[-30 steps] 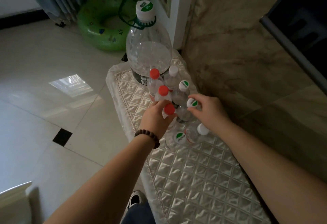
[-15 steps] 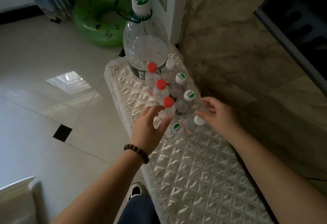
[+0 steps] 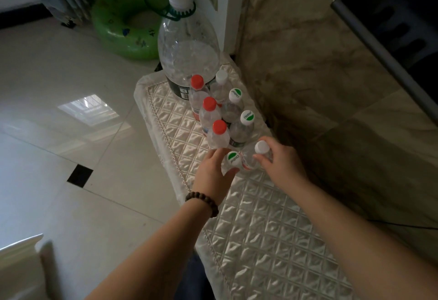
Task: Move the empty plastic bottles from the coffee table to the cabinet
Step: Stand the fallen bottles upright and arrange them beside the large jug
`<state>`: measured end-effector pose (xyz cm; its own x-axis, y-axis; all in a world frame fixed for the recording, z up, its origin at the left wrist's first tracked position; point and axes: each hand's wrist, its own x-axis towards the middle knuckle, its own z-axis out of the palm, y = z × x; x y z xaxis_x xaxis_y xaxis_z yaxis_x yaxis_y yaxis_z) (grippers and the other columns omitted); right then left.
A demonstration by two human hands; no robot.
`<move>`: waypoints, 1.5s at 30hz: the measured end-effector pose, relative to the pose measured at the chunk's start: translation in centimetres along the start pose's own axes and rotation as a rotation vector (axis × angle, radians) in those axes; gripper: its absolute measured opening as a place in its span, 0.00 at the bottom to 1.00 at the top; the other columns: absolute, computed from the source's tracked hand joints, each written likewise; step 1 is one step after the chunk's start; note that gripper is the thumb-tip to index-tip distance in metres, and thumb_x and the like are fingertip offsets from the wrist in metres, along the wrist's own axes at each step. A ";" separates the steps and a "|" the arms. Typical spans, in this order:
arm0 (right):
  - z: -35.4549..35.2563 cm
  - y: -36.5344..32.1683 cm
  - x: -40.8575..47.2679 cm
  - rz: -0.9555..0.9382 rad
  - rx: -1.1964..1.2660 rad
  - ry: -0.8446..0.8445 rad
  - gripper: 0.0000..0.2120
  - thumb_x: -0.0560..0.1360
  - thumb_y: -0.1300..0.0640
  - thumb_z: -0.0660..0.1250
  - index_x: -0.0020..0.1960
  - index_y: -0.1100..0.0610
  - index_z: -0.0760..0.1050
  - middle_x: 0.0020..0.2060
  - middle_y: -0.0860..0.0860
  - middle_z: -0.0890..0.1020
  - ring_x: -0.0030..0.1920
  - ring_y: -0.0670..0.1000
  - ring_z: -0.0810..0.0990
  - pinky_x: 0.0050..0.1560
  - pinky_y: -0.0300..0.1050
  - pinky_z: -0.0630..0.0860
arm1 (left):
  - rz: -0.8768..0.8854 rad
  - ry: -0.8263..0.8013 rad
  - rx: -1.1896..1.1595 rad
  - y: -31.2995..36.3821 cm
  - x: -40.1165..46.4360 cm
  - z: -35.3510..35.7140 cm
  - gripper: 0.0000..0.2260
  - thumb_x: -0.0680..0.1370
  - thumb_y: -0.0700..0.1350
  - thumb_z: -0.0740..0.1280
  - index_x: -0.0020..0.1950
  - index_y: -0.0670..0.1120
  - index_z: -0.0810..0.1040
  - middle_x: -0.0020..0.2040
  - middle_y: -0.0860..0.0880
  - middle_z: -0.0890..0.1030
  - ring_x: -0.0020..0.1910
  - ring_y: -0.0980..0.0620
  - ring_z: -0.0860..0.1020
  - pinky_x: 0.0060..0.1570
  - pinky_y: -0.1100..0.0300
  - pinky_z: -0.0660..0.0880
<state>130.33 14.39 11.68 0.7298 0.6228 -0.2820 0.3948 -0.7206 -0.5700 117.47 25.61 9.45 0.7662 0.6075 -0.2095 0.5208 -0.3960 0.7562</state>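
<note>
Bottles (image 3: 239, 161) between both grips (image 3: 214, 169) (touching).

The cabinet top (image 3: 272, 240) bore eight small clear bottles: three red-capped (image 3: 209, 104), three with green-and-white caps (image 3: 247, 117) and two white-capped (image 3: 221, 77). One large jug (image 3: 188, 48) stood at twelve o'clock of them.
</note>
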 end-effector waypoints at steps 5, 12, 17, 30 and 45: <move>0.0 -0.3 0.4 -0.013 -0.005 0.029 0.15 0.75 0.53 0.68 0.60 0.55 0.73 0.48 0.57 0.81 0.48 0.56 0.79 0.43 0.42 0.70 | -0.022 0.027 -0.031 -0.1 0.7 0.0 0.17 0.73 0.45 0.72 0.60 0.50 0.75 0.56 0.51 0.77 0.54 0.52 0.75 0.56 0.54 0.75; 0.1 -0.8 1.2 -0.021 0.008 0.032 0.13 0.75 0.53 0.68 0.58 0.54 0.73 0.47 0.55 0.80 0.48 0.55 0.79 0.45 0.46 0.75 | -0.018 0.050 -0.022 0.4 1.1 0.0 0.18 0.74 0.44 0.71 0.63 0.48 0.75 0.58 0.49 0.76 0.54 0.53 0.74 0.57 0.58 0.74; 0.1 -1.2 1.2 -0.016 -0.005 0.021 0.14 0.76 0.53 0.67 0.59 0.54 0.72 0.49 0.55 0.80 0.50 0.55 0.78 0.48 0.48 0.77 | -0.028 0.054 -0.004 0.5 0.8 0.2 0.19 0.74 0.45 0.71 0.64 0.48 0.74 0.61 0.49 0.75 0.58 0.51 0.74 0.60 0.57 0.72; 0.3 -1.8 0.8 0.016 0.072 -0.011 0.17 0.74 0.53 0.70 0.60 0.53 0.71 0.52 0.53 0.80 0.52 0.51 0.77 0.48 0.44 0.74 | -0.067 0.030 -0.011 0.9 0.1 -0.7 0.33 0.69 0.54 0.74 0.71 0.49 0.66 0.67 0.51 0.71 0.63 0.52 0.71 0.56 0.66 0.65; 0.1 -2.6 1.3 0.025 0.005 -0.057 0.14 0.76 0.51 0.66 0.59 0.54 0.73 0.48 0.53 0.79 0.48 0.52 0.78 0.45 0.44 0.74 | 0.023 0.046 -0.002 -0.4 0.6 -1.5 0.17 0.74 0.50 0.71 0.62 0.51 0.76 0.59 0.52 0.76 0.55 0.54 0.76 0.57 0.55 0.75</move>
<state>130.19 17.12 12.69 0.7064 0.6213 -0.3392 0.3741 -0.7345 -0.5661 117.21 27.14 9.97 0.7596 0.6295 -0.1635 0.5028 -0.4088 0.7616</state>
